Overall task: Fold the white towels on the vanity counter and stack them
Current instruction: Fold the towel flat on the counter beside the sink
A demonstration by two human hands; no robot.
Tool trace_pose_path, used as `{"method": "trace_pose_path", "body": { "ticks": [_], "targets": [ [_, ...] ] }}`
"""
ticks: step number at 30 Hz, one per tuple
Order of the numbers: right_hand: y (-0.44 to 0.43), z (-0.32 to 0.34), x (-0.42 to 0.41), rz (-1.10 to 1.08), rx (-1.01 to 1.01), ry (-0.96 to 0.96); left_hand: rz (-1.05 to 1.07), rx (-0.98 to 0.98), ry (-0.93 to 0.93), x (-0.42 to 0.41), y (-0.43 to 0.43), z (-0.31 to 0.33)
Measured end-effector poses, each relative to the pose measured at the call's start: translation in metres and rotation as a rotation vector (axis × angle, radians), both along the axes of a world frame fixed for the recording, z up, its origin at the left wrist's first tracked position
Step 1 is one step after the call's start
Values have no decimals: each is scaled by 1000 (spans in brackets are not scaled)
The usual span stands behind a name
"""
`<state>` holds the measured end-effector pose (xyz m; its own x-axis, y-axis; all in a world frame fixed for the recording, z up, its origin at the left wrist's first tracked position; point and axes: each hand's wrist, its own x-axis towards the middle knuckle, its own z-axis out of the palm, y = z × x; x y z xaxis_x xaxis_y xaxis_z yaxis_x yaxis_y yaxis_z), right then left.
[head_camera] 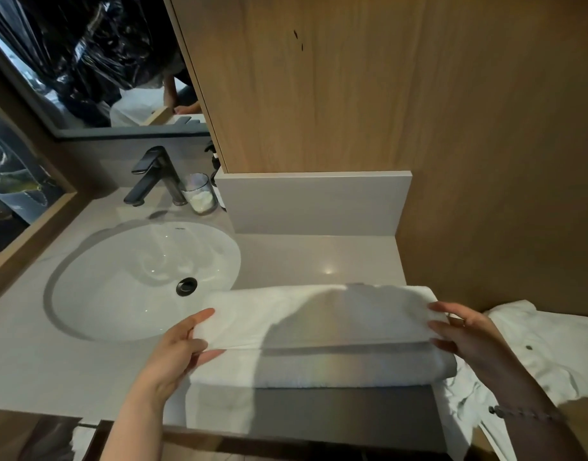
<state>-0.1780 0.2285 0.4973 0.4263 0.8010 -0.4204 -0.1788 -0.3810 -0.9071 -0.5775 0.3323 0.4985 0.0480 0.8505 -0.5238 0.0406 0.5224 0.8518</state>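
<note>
A white towel (pixel 319 314) lies across the front of the grey vanity counter (pixel 305 257), right of the sink, with its near part hanging over the counter's front edge. My left hand (pixel 182 344) pinches the left end of the upper folded layer between thumb and fingers. My right hand (pixel 458 331) grips the right end of the same layer. The layer is held slightly above the towel part beneath it. A second white towel (pixel 545 354) lies crumpled at the right, past the counter's end, partly under my right forearm.
A white oval sink (pixel 143 277) with a black drain sits at the left. Behind it stand a black faucet (pixel 153 178) and a glass jar (pixel 201 194). A wooden cabinet wall (pixel 352 88) rises behind the counter, above a low backsplash (pixel 312 204). A mirror (pixel 96 61) hangs at upper left.
</note>
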Motion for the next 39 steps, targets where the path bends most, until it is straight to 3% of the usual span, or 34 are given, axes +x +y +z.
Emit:
{"method": "trace_pose_path", "body": {
  "ticks": [7,12,17,23,27,30,35,37,39],
  "targets": [
    [-19,-1,0,247,-12,-218,-113,11,71,-1,-18,7],
    [-29,-5,0,456,-77,-283,-310,8,326,-7,-22,14],
    [-27,-8,0,481,-45,-336,-441,16,456,-4,-24,19],
    [-26,-10,-3,408,-11,-695,-479,121,645,1,-24,23],
    [-29,-14,-1,463,1,-700,-486,98,696,-4,-26,22],
    [-28,-17,1,511,-34,-732,-554,59,704,-5,-28,17],
    [-21,-2,1,534,-221,-885,-641,48,977,1,-26,31],
    [-14,9,-6,465,-264,-1061,-542,157,1126,8,-26,41],
    [-4,17,-27,353,-107,-1198,-409,442,1196,29,-26,44]
  ]
}}
